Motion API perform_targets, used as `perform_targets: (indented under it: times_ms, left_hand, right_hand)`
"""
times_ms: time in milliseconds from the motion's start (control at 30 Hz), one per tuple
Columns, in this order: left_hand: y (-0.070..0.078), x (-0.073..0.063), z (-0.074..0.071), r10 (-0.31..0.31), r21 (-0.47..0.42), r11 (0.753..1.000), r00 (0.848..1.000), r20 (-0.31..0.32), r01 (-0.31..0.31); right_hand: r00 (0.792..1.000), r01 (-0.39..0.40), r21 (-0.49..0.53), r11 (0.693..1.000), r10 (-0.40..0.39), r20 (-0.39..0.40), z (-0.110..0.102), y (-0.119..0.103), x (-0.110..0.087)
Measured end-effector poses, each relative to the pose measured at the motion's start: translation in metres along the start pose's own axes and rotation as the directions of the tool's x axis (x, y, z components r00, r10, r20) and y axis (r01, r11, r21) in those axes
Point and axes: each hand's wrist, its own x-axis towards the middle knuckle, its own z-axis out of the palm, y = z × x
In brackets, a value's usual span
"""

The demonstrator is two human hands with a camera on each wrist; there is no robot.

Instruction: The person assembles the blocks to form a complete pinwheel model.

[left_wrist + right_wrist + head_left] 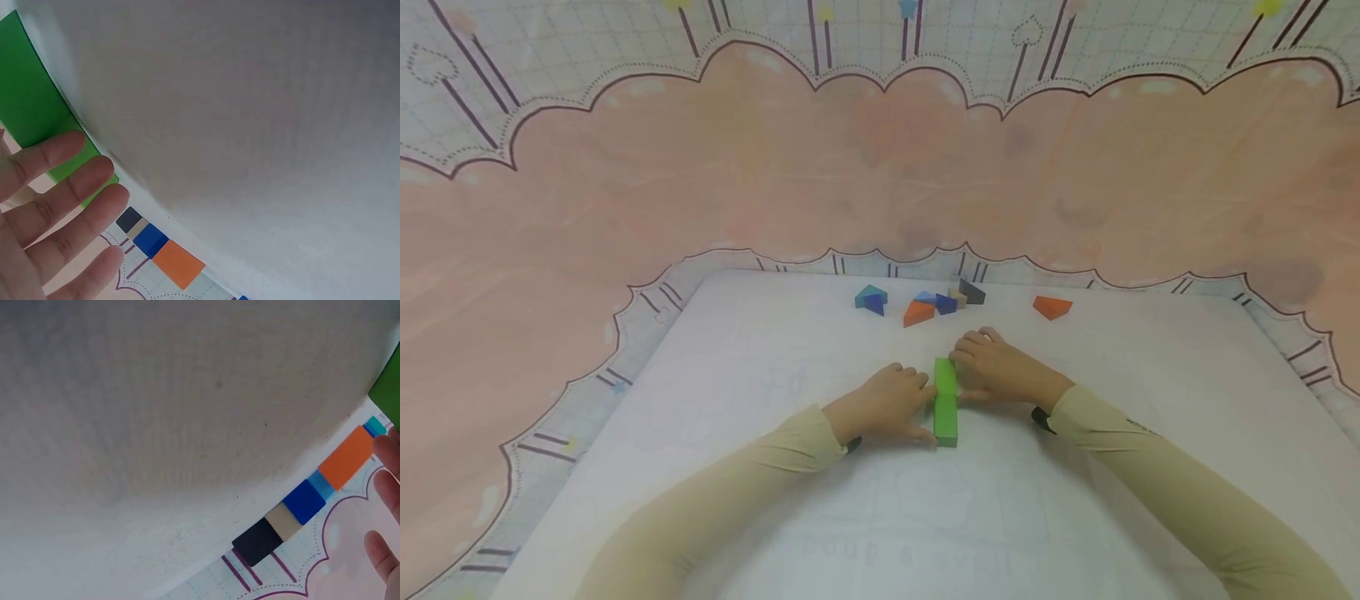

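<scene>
Two green blocks (946, 404) lie end to end on the white table, forming one long strip that points away from me. My left hand (883, 404) is at the strip's left side, its index finger touching the green and its thumb by the near end. In the left wrist view its fingers (69, 215) are spread and fairly straight beside the green. On the other side, my right hand (996, 367) has its fingertips against the far part of the strip. Only some of its fingers (387, 487) show in the right wrist view, loosely extended near a green corner (390, 394).
Along the table's far edge lie a teal block (861, 296), dark blue blocks (946, 304), an orange block (919, 313), a light blue block (925, 297), a tan block (958, 297) and a dark grey block (972, 291). Another orange block (1052, 307) lies apart to their right.
</scene>
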Motion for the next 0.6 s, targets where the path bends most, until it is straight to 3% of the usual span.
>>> perform_targets:
  times_ms: [300, 467, 600]
  left_hand:
    - [-0.005, -0.003, -0.005, 0.012, 0.025, 1.000, 1.000, 0.009, -0.012]
    - [-0.010, -0.004, -0.011, 0.056, 0.044, 0.998, 0.995, -0.088, -0.052]
    - [-0.009, 0.002, -0.007, 0.089, 0.007, 0.996, 0.985, -0.150, -0.089]
  right_hand:
    - [1.000, 0.012, -0.007, 1.000, -0.012, -0.015, 0.002, 0.001, -0.001]
    - [0.999, 0.019, -0.028, 0.999, -0.020, -0.027, 0.003, 0.001, 0.000]
    - [1.000, 0.014, -0.023, 1.000, -0.015, -0.028, 0.002, 0.000, -0.001]
